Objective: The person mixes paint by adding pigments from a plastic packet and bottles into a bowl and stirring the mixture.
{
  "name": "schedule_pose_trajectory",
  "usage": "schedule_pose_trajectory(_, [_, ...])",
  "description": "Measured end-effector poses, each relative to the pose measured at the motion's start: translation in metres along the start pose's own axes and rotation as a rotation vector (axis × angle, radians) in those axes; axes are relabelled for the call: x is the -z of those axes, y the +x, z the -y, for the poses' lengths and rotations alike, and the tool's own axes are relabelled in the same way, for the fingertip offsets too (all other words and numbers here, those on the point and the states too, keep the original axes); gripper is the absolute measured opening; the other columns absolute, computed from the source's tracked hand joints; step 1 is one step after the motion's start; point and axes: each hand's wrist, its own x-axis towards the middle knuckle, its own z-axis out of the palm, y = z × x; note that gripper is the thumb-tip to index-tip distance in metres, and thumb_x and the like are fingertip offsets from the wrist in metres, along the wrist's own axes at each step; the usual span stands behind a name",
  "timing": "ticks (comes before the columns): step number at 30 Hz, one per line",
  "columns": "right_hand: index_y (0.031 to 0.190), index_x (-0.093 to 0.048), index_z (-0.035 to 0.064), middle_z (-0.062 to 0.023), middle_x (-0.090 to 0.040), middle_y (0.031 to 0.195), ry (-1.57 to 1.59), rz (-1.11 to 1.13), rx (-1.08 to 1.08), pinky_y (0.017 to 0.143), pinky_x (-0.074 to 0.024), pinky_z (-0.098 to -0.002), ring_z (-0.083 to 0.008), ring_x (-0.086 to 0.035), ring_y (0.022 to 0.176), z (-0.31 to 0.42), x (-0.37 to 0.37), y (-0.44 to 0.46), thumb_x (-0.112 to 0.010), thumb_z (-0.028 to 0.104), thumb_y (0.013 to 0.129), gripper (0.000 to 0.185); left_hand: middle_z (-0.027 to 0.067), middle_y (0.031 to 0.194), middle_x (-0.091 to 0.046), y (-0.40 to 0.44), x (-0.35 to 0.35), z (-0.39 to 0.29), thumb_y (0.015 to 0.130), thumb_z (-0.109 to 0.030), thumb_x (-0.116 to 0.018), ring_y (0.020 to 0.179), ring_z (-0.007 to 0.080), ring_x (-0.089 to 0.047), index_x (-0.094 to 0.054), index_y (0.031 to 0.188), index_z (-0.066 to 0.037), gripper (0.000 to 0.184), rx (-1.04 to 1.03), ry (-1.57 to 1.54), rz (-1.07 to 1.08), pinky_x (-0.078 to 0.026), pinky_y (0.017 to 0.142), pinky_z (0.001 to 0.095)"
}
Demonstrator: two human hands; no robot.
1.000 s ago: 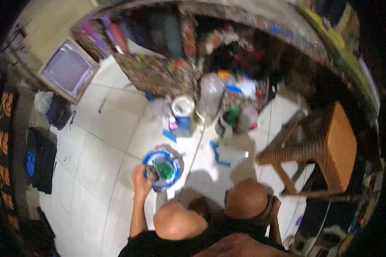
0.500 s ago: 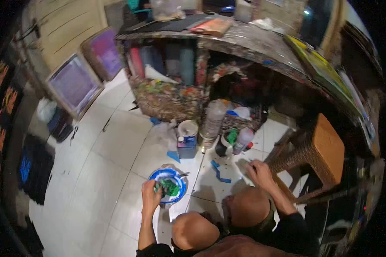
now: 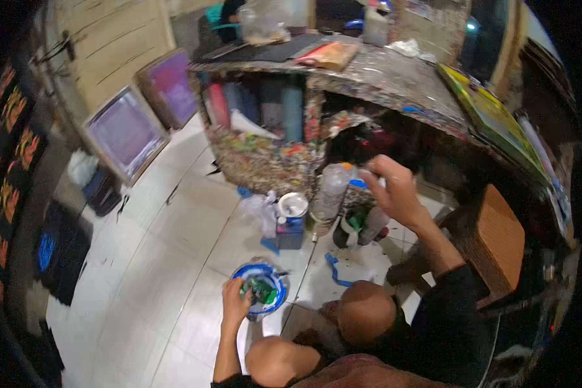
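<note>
My left hand [image 3: 237, 301] is closed at the left rim of a blue-and-white bowl [image 3: 282, 288], its fingertips at the green stuff [image 3: 265, 294] inside; what they grip is too small to tell. Raised above the bottles, my right hand [image 3: 394, 191] has curled fingers, and anything between them is hidden or blurred. Beneath and beside it are a pinkish bottle [image 3: 374, 224] and a dark container with green on it [image 3: 354, 221]. A tall clear bottle [image 3: 332, 191] stands to their left, beside a blue tin [image 3: 290, 234] and a white round container [image 3: 293, 205].
A blue strip [image 3: 335, 270] lies on the tiled floor. A brown stool [image 3: 498, 236] is at the right. Behind the bottles stands a paint-crusted workbench [image 3: 394, 77]. Framed screens [image 3: 128, 134] lean at the left, near a dark cloth [image 3: 61, 252].
My right hand has come into view and risen from low over the floor to above the bottles. My left hand stays at the bowl. The view has shifted, showing more of the bench top.
</note>
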Motion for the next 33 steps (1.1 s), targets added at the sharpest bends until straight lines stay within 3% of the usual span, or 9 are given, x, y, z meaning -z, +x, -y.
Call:
schedule_pose_trajectory(8, [0.077,-0.056,0.0017,-0.0144,-0.053,0.073,0.003,0.107,0.022,0.06,-0.0462,-0.0391,-0.0323,-0.056,0.068,-0.018,-0.034,-0.001,-0.067,0.017,0.083,0.02,0.0199,0.089,-0.059,0.0,-0.002,0.011,0.073,-0.003,-0.063,0.086,0.0387,-0.053,-0.059,0.094,-0.001,0.021,0.008,0.057,-0.055,-0.04,0.08,0.0466])
schedule_pose_trajectory(10, [0.083,-0.059,0.0011,-0.0063,-0.059,0.078,0.315,0.06,-0.064,0.062,-0.0458,-0.0261,-0.014,-0.057,0.068,-0.022,-0.05,-0.001,-0.064,0.005,0.082,0.006,0.019,0.092,-0.061,0.008,0.003,0.003,0.076,-0.006,-0.063,0.088,0.0379,-0.053,-0.061,0.104,-0.001,0.028,0.06,-0.014,-0.032,-0.041,0.08,0.0458])
schedule_pose_trajectory(12, [0.085,-0.06,-0.0024,-0.0061,-0.06,0.08,0.407,0.184,-0.157,0.064,-0.0446,-0.0246,-0.0109,-0.055,0.071,-0.015,-0.071,-0.003,-0.059,0.002,0.088,0.006,0.0197,0.094,-0.061,0.007,0.002,-0.005,0.077,-0.01,-0.067,0.097,0.0373,-0.052,-0.061,0.105,-0.001,0.03,0.231,0.043,-0.076,-0.038,0.092,0.0462])
schedule_pose_trajectory(13, [0.085,-0.06,-0.0033,-0.0054,-0.06,0.082,0.419,0.249,-0.16,0.064,-0.0442,-0.024,-0.01,-0.053,0.072,-0.017,-0.091,-0.01,-0.058,0.002,0.089,0.007,0.0173,0.088,-0.062,0.015,0.004,-0.007,0.077,-0.007,-0.066,0.092,0.0343,-0.056,-0.061,0.1,-0.001,0.024,0.132,0.123,-0.086,-0.035,0.098,0.0448])
schedule_pose_trajectory(20, [0.088,-0.06,-0.0019,-0.0151,-0.062,0.078,0.763,0.685,-0.235,0.058,-0.0473,-0.0368,-0.0286,-0.061,0.065,0.01,-0.203,-0.051,-0.064,0.013,0.087,0.015,0.0114,0.077,-0.064,0.022,-0.002,-0.003,0.075,-0.005,-0.068,0.074,0.0297,-0.06,-0.057,0.089,-0.002,0.018,0.202,0.135,-0.036,-0.033,0.1,0.0471])
schedule_pose_trajectory(23, [0.088,-0.061,-0.0029,-0.0187,-0.063,0.081,0.407,0.686,0.001,0.064,-0.0473,-0.0418,-0.0338,-0.063,0.074,-0.006,-0.265,-0.103,-0.059,0.011,0.087,0.014,0.0107,0.077,-0.064,0.024,-0.005,-0.005,0.075,-0.005,-0.069,0.072,0.0297,-0.059,-0.057,0.089,-0.003,0.018,0.176,0.17,-0.055,-0.033,0.1,0.0467])
schedule_pose_trajectory(25, [0.088,-0.061,-0.005,-0.0264,-0.062,0.084,0.21,1.066,0.028,0.069,-0.0481,-0.0487,-0.0442,-0.061,0.079,-0.024,-0.293,-0.14,-0.058,0.019,0.087,0.024,0.009,0.087,-0.068,0.024,-0.005,-0.007,0.073,-0.007,-0.072,0.084,0.0307,-0.061,-0.063,0.085,-0.004,0.015,0.278,0.222,-0.017,-0.039,0.098,0.0441])
schedule_pose_trajectory(28, [0.087,-0.061,-0.0074,-0.0268,-0.062,0.078,0.294,1.014,-0.019,0.069,-0.0499,-0.0489,-0.043,-0.063,0.076,-0.03,-0.316,-0.179,-0.058,0.022,0.087,0.029,0.0079,0.087,-0.069,0.025,-0.007,-0.009,0.071,-0.007,-0.073,0.087,0.0304,-0.06,-0.064,0.085,-0.005,0.016,0.301,0.218,-0.126,-0.04,0.094,0.0424])
schedule_pose_trajectory(33, [0.077,-0.067,-0.0023,-0.0269,-0.065,0.08,0.279,1.033,-0.184,0.069,-0.0528,-0.0471,-0.0418,-0.065,0.076,-0.02,-0.331,-0.172,-0.054,0.007,0.079,0.016,0.0039,0.086,-0.068,0.024,-0.011,-0.003,0.072,-0.011,-0.074,0.088,0.0257,-0.058,-0.06,0.085,-0.005,0.02,0.309,0.264,-0.122,-0.033,0.095,0.0427])
